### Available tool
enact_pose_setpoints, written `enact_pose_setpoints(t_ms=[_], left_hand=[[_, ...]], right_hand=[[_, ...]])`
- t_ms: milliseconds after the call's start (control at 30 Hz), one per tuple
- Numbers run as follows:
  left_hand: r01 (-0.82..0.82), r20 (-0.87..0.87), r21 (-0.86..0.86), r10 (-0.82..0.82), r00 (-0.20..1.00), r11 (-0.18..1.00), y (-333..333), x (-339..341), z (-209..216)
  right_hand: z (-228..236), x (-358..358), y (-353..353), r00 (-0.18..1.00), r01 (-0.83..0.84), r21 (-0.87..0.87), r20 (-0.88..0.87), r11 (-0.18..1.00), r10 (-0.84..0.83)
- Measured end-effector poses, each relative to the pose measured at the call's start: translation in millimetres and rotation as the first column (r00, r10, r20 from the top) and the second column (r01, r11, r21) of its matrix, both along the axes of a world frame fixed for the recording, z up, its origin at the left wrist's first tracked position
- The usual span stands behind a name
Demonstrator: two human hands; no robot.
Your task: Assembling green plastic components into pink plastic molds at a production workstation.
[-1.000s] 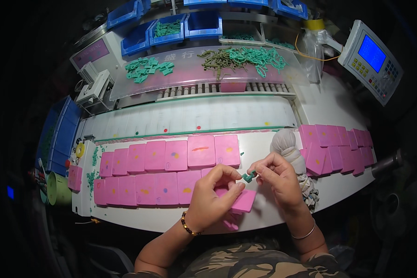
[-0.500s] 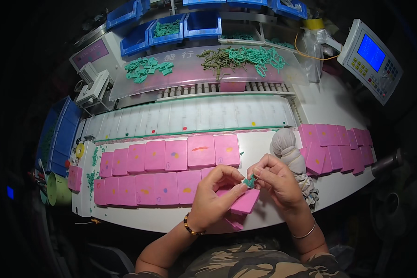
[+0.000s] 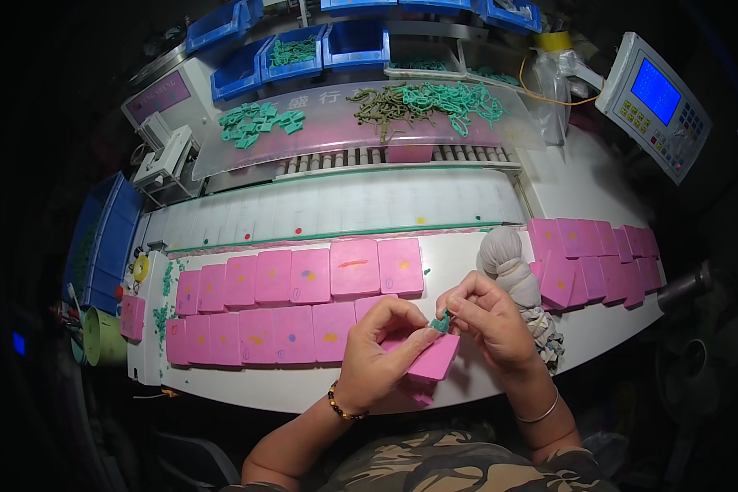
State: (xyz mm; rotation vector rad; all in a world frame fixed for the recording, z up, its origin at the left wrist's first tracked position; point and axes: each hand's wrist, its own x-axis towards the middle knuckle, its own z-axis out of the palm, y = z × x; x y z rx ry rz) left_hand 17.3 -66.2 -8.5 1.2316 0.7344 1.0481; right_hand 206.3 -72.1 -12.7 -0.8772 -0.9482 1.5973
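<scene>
Red dots [image 3: 298, 230] on the belt [image 3: 353, 201] have slid left since the earlier frame, with both hands almost where they were. Left hand [image 3: 373, 348] is clamped on a pink block [image 3: 435, 359], its thumb and fingertip meeting the green piece [image 3: 440, 323] just to their right. That piece (small, its long axis seemingly tilted up rightward) lies between the hands, neither nearer, its upper end pinched by the right hand [image 3: 488, 316].
</scene>
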Motion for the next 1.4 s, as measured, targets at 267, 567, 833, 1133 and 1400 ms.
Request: enact_pose_setpoints(t_ms=[267,567,833,1133,1400], left_hand=[[-0.011,0.007,0.02,0.011,1.0,1.0,0,1,-2],[-0.042,0.01,0.021,0.042,0.999,0.999,0,1,-4],[-0.07,0.032,0.038,0.068,0.997,0.997,1,1,-9],[-0.067,0.014,-0.078,0.069,0.998,0.995,1,-2,-1],[0.032,0.053,-0.183,-0.023,0.998,0.983,4,-7,0]], right_hand=[[3,-2,-1,0.996,0.038,0.057,0.075,0.998,-0.042],[8,-7,-2,0.979,0.083,0.086,0.181,0.993,-0.098],[9,-9,-2,0.975,0.093,0.089,0.193,0.992,-0.109],[6,-9,1,0.976,0.138,0.084,0.16,0.987,-0.15],[2,-5,4,0.984,0.175,0.009,-0.016,0.985,-0.175]])
